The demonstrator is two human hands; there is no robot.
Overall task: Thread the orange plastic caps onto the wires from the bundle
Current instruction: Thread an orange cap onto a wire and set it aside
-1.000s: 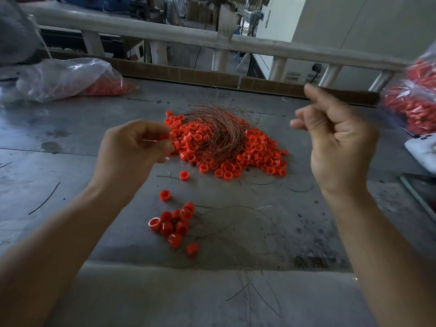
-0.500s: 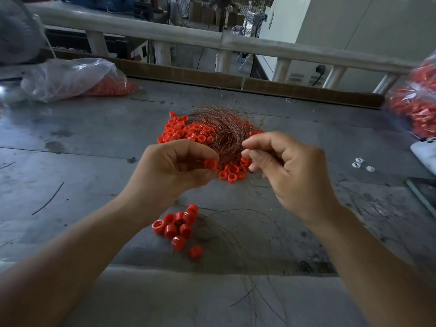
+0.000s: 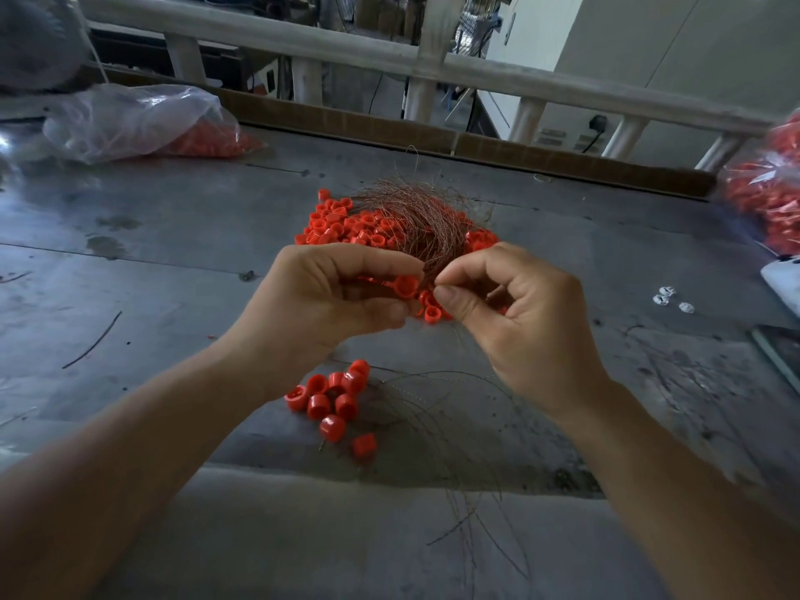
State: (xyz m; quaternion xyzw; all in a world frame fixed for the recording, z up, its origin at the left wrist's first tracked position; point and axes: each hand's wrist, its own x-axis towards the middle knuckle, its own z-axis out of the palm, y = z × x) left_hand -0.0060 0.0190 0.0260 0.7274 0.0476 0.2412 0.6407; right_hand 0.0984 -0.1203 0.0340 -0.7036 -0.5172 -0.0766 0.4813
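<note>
My left hand (image 3: 320,296) pinches one orange cap (image 3: 406,286) between thumb and fingers, just above the table. Close beside it, my right hand (image 3: 515,313) pinches a thin wire at its fingertips, right at the cap's opening. Behind both hands lies the pile of orange caps (image 3: 346,225) with the brown wire bundle (image 3: 415,218) curled on top. Nearer to me sits a small cluster of caps (image 3: 333,398) with thin wires (image 3: 437,409) trailing from them toward the table's front edge.
The grey table (image 3: 173,262) carries a clear bag of caps (image 3: 143,123) at the back left and another bag of caps (image 3: 770,197) at the right edge. Small white pieces (image 3: 671,298) lie at the right. A railing (image 3: 433,62) runs behind the table.
My right hand came down from high on the right to the middle and now meets my left hand. My left hand moved right with the cap.
</note>
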